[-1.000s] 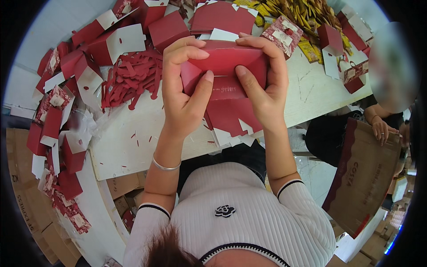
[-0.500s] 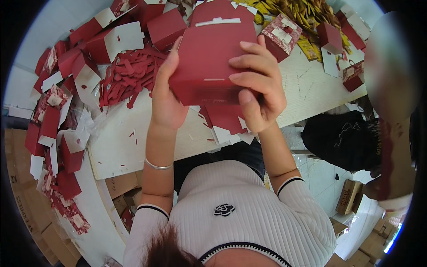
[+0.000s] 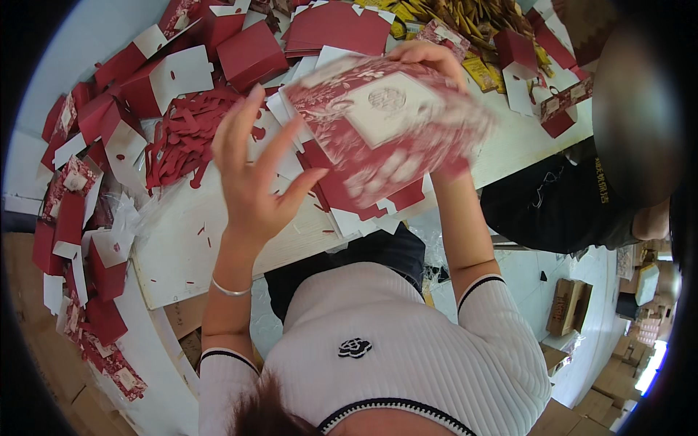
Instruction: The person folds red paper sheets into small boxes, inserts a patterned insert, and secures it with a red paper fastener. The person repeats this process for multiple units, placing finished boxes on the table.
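A red gift box [image 3: 389,120] with a floral printed face and a pale central label is tilted above the table, smeared by motion. My right hand [image 3: 434,58] grips it by its far right edge; part of that hand is hidden behind the box. To the left of the box, my left hand [image 3: 254,178] is apart from it, fingers spread, holding nothing. Beneath the box lie flat red and white card blanks [image 3: 327,182], partly covered. Behind it is a stack of flat red card pieces [image 3: 338,30].
A pile of red strips [image 3: 193,134] lies left of my left hand. Several folded red boxes [image 3: 251,54] crowd the left and far side. Yellow packets [image 3: 480,73] are heaped at the far right. Another person's dark clothing [image 3: 538,200] shows at the right.
The box has turned from its plain red side to its printed face. My left hand has let go and opened, while my right hand has shifted to the far edge.
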A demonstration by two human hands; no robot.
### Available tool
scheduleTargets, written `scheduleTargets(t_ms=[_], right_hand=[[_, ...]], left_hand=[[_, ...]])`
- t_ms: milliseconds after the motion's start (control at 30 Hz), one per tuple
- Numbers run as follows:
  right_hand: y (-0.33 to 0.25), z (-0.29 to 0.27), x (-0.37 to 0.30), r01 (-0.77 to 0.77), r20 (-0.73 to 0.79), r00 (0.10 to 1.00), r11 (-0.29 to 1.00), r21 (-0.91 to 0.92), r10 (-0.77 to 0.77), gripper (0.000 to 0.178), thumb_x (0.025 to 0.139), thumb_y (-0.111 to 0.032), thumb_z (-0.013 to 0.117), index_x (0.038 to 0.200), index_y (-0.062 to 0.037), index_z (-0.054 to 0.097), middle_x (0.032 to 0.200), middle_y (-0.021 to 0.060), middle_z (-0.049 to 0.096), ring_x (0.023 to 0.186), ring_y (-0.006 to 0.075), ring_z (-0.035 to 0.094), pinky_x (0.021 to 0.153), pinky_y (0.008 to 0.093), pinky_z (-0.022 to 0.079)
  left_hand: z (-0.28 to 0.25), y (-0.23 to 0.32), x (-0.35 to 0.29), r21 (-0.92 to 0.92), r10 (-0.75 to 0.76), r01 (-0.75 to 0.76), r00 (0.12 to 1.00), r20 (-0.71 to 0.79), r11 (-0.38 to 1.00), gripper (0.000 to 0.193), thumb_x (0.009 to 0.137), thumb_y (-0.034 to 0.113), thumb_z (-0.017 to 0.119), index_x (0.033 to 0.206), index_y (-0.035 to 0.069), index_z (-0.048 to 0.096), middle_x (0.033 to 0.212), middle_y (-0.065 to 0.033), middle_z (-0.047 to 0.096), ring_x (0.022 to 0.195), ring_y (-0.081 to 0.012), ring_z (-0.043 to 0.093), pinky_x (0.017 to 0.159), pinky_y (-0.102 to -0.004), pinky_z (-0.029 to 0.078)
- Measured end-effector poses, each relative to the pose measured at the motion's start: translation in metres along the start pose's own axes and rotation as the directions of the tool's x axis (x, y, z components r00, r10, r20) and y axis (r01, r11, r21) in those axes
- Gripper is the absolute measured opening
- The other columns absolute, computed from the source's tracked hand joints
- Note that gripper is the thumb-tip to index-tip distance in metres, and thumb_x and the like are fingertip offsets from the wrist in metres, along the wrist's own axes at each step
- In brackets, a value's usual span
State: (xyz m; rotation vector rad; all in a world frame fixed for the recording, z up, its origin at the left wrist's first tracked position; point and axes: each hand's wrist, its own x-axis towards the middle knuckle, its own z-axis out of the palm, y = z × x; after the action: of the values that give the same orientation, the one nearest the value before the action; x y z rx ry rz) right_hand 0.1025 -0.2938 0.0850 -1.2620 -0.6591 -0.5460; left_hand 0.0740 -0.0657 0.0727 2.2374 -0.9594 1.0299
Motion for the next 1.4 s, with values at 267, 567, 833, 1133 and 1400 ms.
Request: scheduleTargets(t_ms=[267, 567, 833, 1133, 1400], right_hand=[[0.004, 0.038, -0.043, 0.520, 0.626, 0.771, 0.686, -0.509, -0.119, 0.031, 0.066, -0.004, 0.058, 0.097, -0.0035, 0.056, 0.102, 0.0139, 0.052, 0.098, 0.0305, 0.050, 0.092, 0.0469, 0.039], [0.000, 0.086, -0.064, 0.222, 0.600, 0.758, 0.764, -0.605, 0.255, 0.042, 0.060, 0.004, 0.056, 0.101, -0.0047, 0.058, 0.095, 0.0104, 0.048, 0.089, 0.0270, 0.047, 0.077, 0.0337, 0.036], [0.019, 0.123, -0.068, 0.100, 0.460, 0.849, 0.776, -0.623, 0.260, 0.039, 0.067, 0.001, 0.056, 0.106, -0.0018, 0.054, 0.094, 0.0126, 0.047, 0.088, 0.0276, 0.047, 0.077, 0.0347, 0.037], [0.077, 0.118, -0.024, -0.099, 0.336, 0.827, 0.705, -0.702, 0.450, 0.034, 0.075, -0.005, 0.058, 0.108, -0.0048, 0.053, 0.088, 0.0109, 0.052, 0.078, 0.0213, 0.052, 0.068, 0.0316, 0.043], [0.161, 0.130, -0.010, 0.392, 0.418, 0.741, 0.166, -0.905, 0.526, 0.028, 0.066, -0.027, 0.068, 0.084, -0.0057, 0.061, 0.088, 0.0101, 0.056, 0.088, 0.0254, 0.054, 0.074, 0.0368, 0.040]], left_hand=[[-0.012, 0.000, -0.033, -0.614, -0.345, 0.447, 0.546, 0.763, -0.651, 0.039, 0.091, 0.025, 0.039, 0.118, -0.003, 0.042, 0.115, -0.0126, 0.053, 0.097, -0.0216, 0.056, 0.087, -0.0353, 0.043], [-0.008, 0.024, -0.072, -0.740, -0.623, 0.610, 0.470, 0.626, -0.283, 0.036, 0.083, 0.000, 0.050, 0.117, 0.000, 0.040, 0.109, -0.0069, 0.053, 0.098, -0.0124, 0.052, 0.084, -0.0272, 0.043], [-0.030, 0.013, -0.087, -0.809, -0.804, 0.582, 0.442, 0.399, -0.082, 0.032, 0.084, 0.003, 0.052, 0.115, 0.000, 0.043, 0.107, -0.0064, 0.054, 0.092, -0.0101, 0.053, 0.081, -0.0244, 0.043], [-0.087, -0.014, -0.106, -0.868, -0.968, 0.495, 0.239, 0.081, 0.049, 0.035, 0.082, 0.000, 0.052, 0.117, -0.001, 0.044, 0.108, -0.0085, 0.054, 0.093, -0.0141, 0.054, 0.082, -0.0270, 0.043], [-0.090, -0.007, -0.110, -0.876, -0.965, 0.482, 0.226, 0.135, -0.009, 0.036, 0.083, 0.000, 0.051, 0.118, -0.002, 0.043, 0.109, -0.0087, 0.054, 0.094, -0.0146, 0.054, 0.084, -0.0274, 0.043]])
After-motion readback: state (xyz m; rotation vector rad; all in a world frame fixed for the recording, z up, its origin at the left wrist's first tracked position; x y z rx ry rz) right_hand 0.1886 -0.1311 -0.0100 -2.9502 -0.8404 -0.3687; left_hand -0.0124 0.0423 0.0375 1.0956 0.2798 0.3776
